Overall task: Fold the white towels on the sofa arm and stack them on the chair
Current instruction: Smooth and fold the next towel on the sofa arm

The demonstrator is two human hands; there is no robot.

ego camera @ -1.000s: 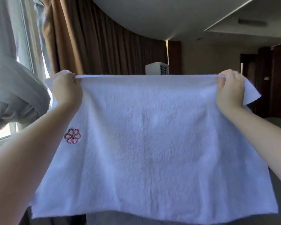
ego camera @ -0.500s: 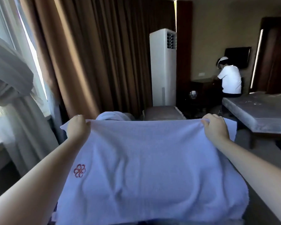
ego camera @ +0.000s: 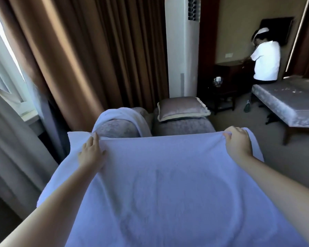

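The left hand (ego camera: 92, 154) is laid flat on a large white terry towel (ego camera: 168, 184), its fingers (ego camera: 95, 139) held straight and reaching to the towel's far edge; nothing is gripped by it. The right hand (ego camera: 238, 143) is curled over the same far edge near the other corner, and the cloth is pinched there between fingers and thumb. Both forearms are stretched across the towel, which is spread out wide and nearly flat below the camera. What it lies on is hidden by the cloth itself.

Two white towels can be counted in all. The second white towel (ego camera: 121, 113) is draped over the rounded grey velvet sofa arm (ego camera: 118, 128), just beyond the left hand. Beside that arm, one grey cushion with a pale border (ego camera: 182, 107) is seen on a grey upholstered seat (ego camera: 184, 126). Behind it, one tall white tower air conditioner (ego camera: 182, 50) stands against brown pleated curtains (ego camera: 87, 50). One other person in a white top (ego camera: 266, 63) is seen far right, next to a grey padded bed (ego camera: 289, 102).
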